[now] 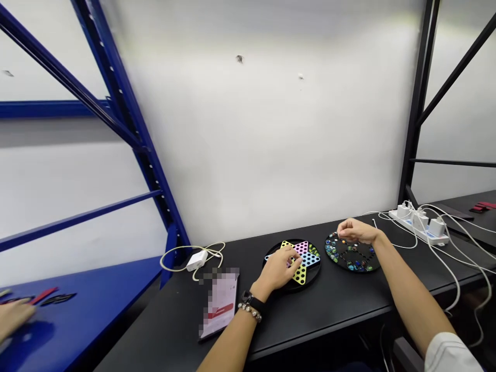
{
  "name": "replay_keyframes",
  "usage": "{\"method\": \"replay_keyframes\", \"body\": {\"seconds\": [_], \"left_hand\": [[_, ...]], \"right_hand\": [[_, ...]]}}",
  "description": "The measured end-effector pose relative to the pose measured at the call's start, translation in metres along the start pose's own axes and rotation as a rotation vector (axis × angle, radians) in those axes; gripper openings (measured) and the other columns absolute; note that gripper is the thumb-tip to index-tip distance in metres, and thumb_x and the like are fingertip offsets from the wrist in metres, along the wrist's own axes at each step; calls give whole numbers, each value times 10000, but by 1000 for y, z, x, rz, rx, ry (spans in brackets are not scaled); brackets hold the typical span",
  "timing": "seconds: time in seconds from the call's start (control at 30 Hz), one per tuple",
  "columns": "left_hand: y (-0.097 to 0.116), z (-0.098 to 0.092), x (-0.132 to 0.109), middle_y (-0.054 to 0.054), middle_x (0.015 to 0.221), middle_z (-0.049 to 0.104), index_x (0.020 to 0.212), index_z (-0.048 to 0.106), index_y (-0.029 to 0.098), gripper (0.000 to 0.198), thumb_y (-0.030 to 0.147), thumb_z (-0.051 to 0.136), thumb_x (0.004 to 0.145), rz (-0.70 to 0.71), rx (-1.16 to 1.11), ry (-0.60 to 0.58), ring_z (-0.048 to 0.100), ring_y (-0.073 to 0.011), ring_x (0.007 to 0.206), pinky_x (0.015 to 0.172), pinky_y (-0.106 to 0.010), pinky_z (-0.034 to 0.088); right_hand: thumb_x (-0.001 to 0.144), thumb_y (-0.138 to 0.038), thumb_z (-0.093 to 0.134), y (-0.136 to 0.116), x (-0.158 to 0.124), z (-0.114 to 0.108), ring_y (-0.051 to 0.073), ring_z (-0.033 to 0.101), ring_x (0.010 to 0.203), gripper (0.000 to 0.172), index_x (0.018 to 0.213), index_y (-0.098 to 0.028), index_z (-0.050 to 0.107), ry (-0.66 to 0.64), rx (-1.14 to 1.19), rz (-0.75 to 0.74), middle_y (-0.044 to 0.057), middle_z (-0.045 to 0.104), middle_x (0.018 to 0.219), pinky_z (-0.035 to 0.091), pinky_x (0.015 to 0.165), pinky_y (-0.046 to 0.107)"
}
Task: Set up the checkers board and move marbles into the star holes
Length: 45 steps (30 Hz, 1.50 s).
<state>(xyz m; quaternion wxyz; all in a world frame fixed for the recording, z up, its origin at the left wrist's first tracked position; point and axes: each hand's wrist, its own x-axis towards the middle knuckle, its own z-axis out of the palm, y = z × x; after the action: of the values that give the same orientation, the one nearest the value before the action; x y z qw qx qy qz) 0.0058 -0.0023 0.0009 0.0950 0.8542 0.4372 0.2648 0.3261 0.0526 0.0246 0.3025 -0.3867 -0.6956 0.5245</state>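
Observation:
My left hand (279, 266) is over a round black game board (284, 285) with a coloured, holed star (300, 276) in yellow, pink and blue. Its fingers are bent, with the thumb and forefinger tips close together. Whatever lies between them, if anything, is too small to make out. Green marbles (313, 251) show in a side pocket of this board. My right hand (355, 231) hovers at the back of a second round black tray (358, 271), which holds many glass marbles (332, 248). Its fingertips are pinched together, hiding what they may hold.
Left of the board lies a phone-like slab (220, 305), partly pixelated. Behind it sits a white charger (197, 260) with a looped cable. A power strip (420, 225) with trailing white cables is at right. Another person's hand (15, 318) is over the blue table (77, 320).

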Motion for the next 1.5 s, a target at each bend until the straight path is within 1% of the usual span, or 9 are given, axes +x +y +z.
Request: {"method": "replay_keyframes", "body": {"seconds": [0.13, 0.47, 0.67, 0.83, 1.03, 1.17, 1.33, 1.43, 1.5], "left_hand": [[0, 0, 0, -32, 914, 652, 813, 668, 226, 262, 380, 485, 920, 4, 11, -3, 600, -162, 757, 734, -287, 490], [-3, 1, 0, -22, 891, 649, 814, 672, 237, 248, 371, 492, 920, 16, -16, 6, 599, -162, 759, 721, -273, 484], [-3, 1, 2, -22, 902, 648, 817, 670, 231, 241, 362, 493, 916, 14, -8, -24, 604, -157, 750, 725, -272, 476], [-2, 0, 2, -27, 889, 649, 810, 674, 228, 249, 363, 492, 912, 17, -4, -27, 605, -163, 745, 716, -273, 474], [-1, 1, 2, -32, 890, 650, 806, 673, 223, 259, 359, 482, 917, 27, -3, -36, 602, -164, 759, 710, -267, 467], [-1, 0, 2, -30, 891, 652, 820, 678, 221, 241, 358, 500, 908, 16, 0, -43, 599, -166, 769, 725, -271, 465], [0, 0, 1, -26, 882, 642, 803, 684, 219, 231, 339, 510, 897, 15, -10, -54, 596, -159, 747, 714, -270, 466], [0, 0, 1, -27, 877, 642, 796, 683, 221, 234, 346, 512, 897, 19, -5, -52, 596, -165, 759, 706, -264, 465], [-1, 1, 1, -27, 878, 643, 800, 682, 223, 237, 354, 511, 899, 25, -6, -48, 595, -165, 763, 709, -260, 463]], "right_hand": [[737, -545, 667, 4, -26, -12, 64, 100, 460, 364, 764, -224, 497, 266, 463, -179, -97, 226, 583, 162, 360, 162], [864, -402, 568, 52, -58, -11, 58, 264, 407, 270, 731, -224, 415, 555, 803, 23, -62, 338, 575, 210, 290, 118], [780, -501, 648, 56, -73, -4, 49, 152, 423, 409, 628, -212, 403, 541, 217, 194, -94, 252, 528, 108, 381, 192], [788, -499, 613, 58, -81, 2, 119, 391, 564, 348, 640, -185, 596, 373, -450, 175, -28, 448, 572, 293, 531, 253], [785, -412, 641, 54, -77, 17, 180, 529, 671, 219, 847, -207, 684, 353, -743, 286, 26, 605, 695, 346, 597, 279], [773, -325, 661, 55, -76, 23, 176, 555, 724, 119, 796, -210, 641, 392, -833, 302, 28, 636, 757, 350, 614, 262], [841, -491, 576, 54, -69, 11, 86, 327, 466, 333, 725, -179, 577, 421, -298, 194, -60, 384, 533, 225, 453, 225], [846, -476, 546, 47, -59, 1, 58, 169, 407, 292, 786, -190, 547, 498, 289, 154, -96, 293, 542, 119, 384, 199], [846, -421, 528, 45, -51, -4, 55, 188, 399, 235, 776, -196, 518, 522, 543, 130, -81, 346, 569, 106, 362, 185]]}}
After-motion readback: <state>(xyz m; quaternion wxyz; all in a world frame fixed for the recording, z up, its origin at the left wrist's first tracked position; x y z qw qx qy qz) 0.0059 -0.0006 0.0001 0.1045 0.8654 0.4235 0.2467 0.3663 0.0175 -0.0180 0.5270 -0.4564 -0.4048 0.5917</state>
